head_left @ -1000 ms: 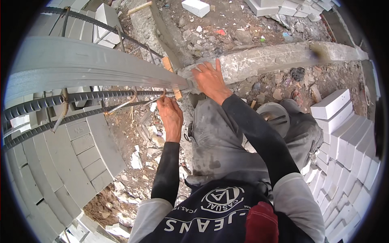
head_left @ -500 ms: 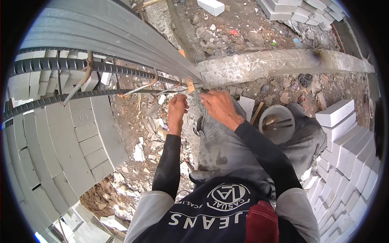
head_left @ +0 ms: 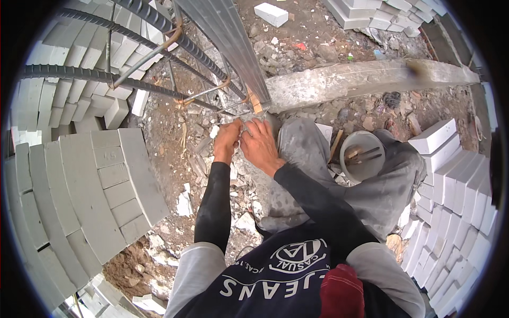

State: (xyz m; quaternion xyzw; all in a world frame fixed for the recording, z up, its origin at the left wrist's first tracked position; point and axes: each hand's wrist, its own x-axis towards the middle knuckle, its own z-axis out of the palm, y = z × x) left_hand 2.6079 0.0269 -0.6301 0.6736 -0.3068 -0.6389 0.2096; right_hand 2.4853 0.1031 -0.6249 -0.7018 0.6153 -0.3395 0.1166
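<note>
My left hand [head_left: 227, 140] and my right hand [head_left: 260, 146] are close together, low over the rubble by the foot of a grey ribbed metal post [head_left: 225, 45]. The left fingers are curled in a pinch. Bent and drawn together, the right fingertips nearly meet the left ones. Whatever they grip is hidden or too thin to name. Just beyond my fingers, an orange-brown wood piece [head_left: 256, 100] sits against the post's foot. Ribbed steel bars [head_left: 63, 71] joined by bent stirrups [head_left: 151, 55] run in from the upper left and end near my hands.
A low concrete beam [head_left: 339, 85] extends right from the post. Grey block stacks stand at left [head_left: 79, 180] and right [head_left: 450, 180], and far right [head_left: 355, 16]. A bucket [head_left: 366, 173] holding tools is beside my bent leg [head_left: 307, 159]. One loose block [head_left: 271, 14] lies beyond the beam.
My right hand has moved left and closed in beside the left hand. The view has shifted, so the post and bars appear steeper and more of the left blocks shows.
</note>
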